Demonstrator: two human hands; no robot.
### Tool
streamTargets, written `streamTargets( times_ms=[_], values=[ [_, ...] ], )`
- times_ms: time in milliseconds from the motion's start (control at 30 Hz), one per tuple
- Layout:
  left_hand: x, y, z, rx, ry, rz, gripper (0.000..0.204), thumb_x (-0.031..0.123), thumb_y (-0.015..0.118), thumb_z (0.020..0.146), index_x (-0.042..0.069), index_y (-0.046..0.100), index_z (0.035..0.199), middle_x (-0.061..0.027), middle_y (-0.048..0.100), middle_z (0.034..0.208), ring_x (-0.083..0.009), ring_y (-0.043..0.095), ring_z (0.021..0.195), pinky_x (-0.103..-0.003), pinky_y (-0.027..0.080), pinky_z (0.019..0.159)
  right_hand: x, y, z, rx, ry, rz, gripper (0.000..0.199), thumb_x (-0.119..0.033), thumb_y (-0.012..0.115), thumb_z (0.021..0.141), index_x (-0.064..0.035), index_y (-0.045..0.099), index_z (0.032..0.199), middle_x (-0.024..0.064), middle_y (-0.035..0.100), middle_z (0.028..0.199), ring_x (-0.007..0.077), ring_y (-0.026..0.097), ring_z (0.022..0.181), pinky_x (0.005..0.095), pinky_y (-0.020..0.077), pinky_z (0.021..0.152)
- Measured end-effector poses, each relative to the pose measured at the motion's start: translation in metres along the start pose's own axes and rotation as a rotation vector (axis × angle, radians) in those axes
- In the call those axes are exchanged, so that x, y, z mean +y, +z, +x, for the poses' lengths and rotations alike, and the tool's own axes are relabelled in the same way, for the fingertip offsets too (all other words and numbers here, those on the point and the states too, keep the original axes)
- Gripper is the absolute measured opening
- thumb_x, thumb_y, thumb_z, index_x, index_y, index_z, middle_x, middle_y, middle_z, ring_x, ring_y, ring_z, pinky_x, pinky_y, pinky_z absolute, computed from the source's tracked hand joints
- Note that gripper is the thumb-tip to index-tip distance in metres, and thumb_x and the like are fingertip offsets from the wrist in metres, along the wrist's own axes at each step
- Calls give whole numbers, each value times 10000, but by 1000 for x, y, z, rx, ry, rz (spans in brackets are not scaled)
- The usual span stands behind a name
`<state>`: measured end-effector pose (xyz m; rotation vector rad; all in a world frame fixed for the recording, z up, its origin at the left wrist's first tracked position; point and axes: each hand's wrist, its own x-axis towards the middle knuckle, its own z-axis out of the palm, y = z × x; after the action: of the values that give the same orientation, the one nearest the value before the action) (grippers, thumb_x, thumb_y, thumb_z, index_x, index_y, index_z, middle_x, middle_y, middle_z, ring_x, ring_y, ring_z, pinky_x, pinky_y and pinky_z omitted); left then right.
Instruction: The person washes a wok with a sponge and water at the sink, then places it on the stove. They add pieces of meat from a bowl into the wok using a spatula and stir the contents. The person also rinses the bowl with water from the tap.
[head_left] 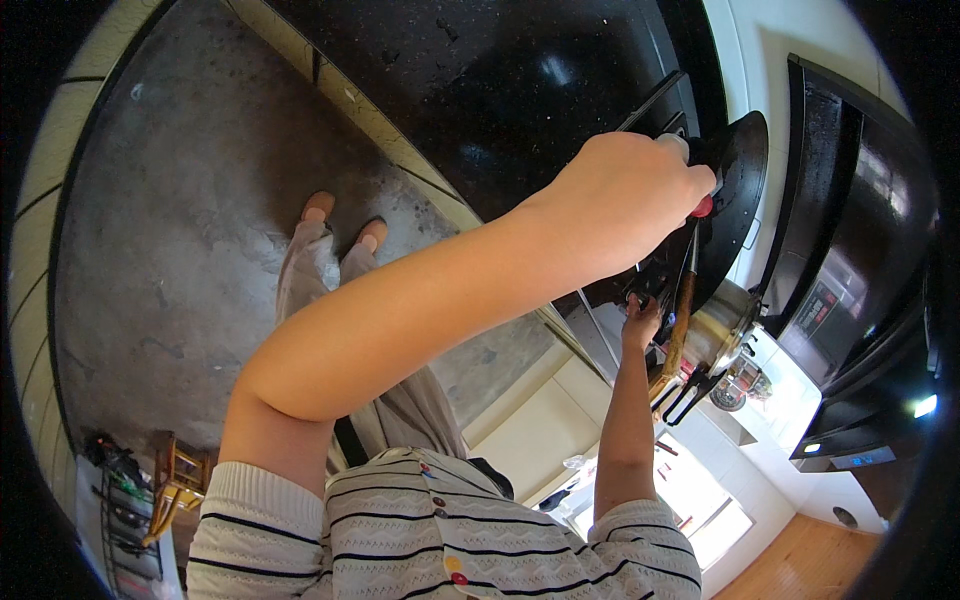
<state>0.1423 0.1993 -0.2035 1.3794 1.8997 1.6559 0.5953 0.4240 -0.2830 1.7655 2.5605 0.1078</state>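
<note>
Spanning the middle of the view, the person's bare left forearm (430, 300) ends in a left hand (635, 190) with its fingers curled inward, seen from the back. A small red rounded piece (703, 207) shows just beside its fingertips and a small pale piece (675, 146) at its upper edge; whether the hand grips either is hidden. Just behind this hand stands a wide, round black pan (745, 190), partly covered by it.

Farther down, the right hand (641, 326) has its fingers bent at a small dark object (638, 299); I cannot tell whether it holds or only touches it. Just beside the right hand runs a brown wooden handle (680, 325) joined to a slim metal shaft (692, 250) that points toward the black pan. Next to the handle sits a shiny silver metal pot (722, 325).
</note>
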Motion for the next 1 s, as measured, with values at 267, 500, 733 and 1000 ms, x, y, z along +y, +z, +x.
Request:
streamTargets(
  times_ms=[267, 500, 733, 1000],
  values=[
    [1, -4, 2, 1, 28, -23, 303, 186, 709, 800, 109, 621, 1079, -121, 640, 954, -301, 665, 778, -383, 535, 656, 6, 3, -8, 56, 21, 221, 604, -308, 783, 793, 54, 527, 1205, 174, 591, 966, 320, 591, 891, 376, 496, 774],
    [11, -22, 6, -33, -33, -43, 313, 135, 732, 768, 123, 639, 1067, -88, 635, 910, -285, 651, 778, -380, 522, 681, -77, -64, -93, 152, 158, 862, 581, -83, 782, 793, -40, 392, 1221, 40, 513, 897, 118, 525, 726, 238, 469, 611],
    [38, -28, 29, -210, 11, 230, 303, 114, 754, 729, 93, 532, 933, -113, 605, 841, -331, 623, 763, -416, 500, 665, -157, -174, -91, 351, 62, 1056, 283, -104, 617, 930, -49, 503, 1183, 21, 562, 800, 89, 515, 651, 205, 421, 596],
    [64, -10, 31, -374, 35, 485, 368, 171, 698, 808, 115, 492, 1108, -161, 607, 871, -367, 627, 775, -438, 498, 666, -118, -231, 21, 396, 24, 1469, 100, -87, 628, 910, -11, 573, 941, 54, 584, 865, 145, 642, 689, 255, 541, 608]
  ],
)
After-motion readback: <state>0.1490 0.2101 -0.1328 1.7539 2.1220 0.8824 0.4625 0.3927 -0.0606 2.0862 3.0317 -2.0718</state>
